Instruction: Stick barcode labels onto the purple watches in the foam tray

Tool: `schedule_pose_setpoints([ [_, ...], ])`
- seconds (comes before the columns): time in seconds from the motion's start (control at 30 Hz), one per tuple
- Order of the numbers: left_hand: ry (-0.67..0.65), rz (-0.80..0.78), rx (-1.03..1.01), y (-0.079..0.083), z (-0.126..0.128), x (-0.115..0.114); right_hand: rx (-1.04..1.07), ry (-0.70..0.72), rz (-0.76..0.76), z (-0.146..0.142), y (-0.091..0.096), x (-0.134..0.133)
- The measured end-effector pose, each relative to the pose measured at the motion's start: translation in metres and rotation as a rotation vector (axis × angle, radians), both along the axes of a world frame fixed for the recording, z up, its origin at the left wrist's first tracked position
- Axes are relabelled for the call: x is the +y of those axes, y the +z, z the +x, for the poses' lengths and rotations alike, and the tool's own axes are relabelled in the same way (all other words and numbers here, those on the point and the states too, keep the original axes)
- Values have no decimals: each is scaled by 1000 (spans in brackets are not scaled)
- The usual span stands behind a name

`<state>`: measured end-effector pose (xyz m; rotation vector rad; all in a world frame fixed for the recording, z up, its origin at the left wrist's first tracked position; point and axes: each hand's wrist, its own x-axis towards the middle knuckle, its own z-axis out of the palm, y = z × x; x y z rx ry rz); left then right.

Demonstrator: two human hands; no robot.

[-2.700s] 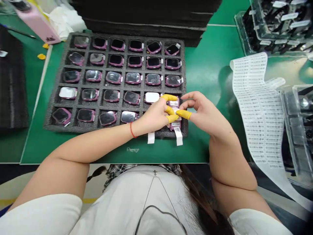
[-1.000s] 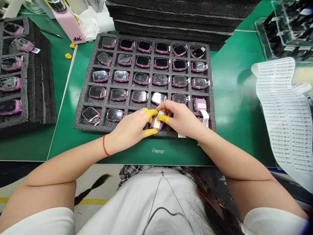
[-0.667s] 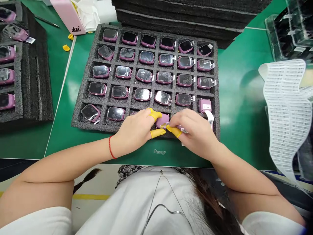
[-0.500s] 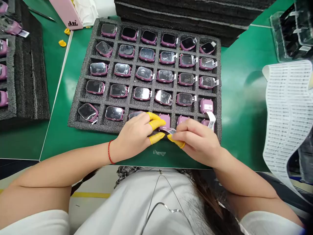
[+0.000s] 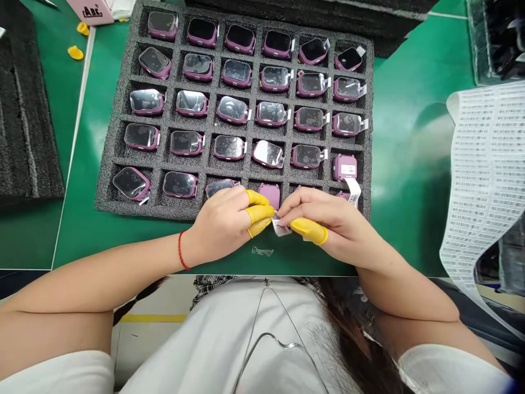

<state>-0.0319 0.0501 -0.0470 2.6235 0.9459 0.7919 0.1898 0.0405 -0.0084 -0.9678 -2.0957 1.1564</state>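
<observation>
A black foam tray (image 5: 241, 171) holds rows of purple smartwatch bodies, most lying screen up. In its near row one purple watch body (image 5: 269, 193) lies back up, and my left hand (image 5: 227, 220), with yellow finger cots, pinches it at the near edge. My right hand (image 5: 328, 222), also wearing a yellow cot, pinches a small white label strip (image 5: 281, 226) that hangs from that watch. Another back-up watch (image 5: 344, 167) with a white tab lies at the tray's right end.
The tray sits on a green mat (image 5: 404, 148). A long white sheet of printed labels (image 5: 484, 175) drapes over the right edge. Dark foam trays (image 5: 24, 126) lie at the left and more are stacked behind. Loose yellow finger cots (image 5: 75, 52) lie at top left.
My hands moved from the right-most near cell to the neighbouring one. The right hand has drawn the white strip off the watch toward me. The view has shifted forward over the tray.
</observation>
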Motion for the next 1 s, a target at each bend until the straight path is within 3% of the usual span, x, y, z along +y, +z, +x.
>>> schedule_pose_setpoints([
  [0.4, -11, 15, -51, -2, 0, -1, -128, -34, 175, -5, -16, -9],
  [0.83, -22, 33, -93, -4, 1, 0, -92, -11, 28, -1, -9, -3],
  [1.0, -24, 30, -110, -7, 0, 1, -112, 8, 55, -2, -10, -6],
])
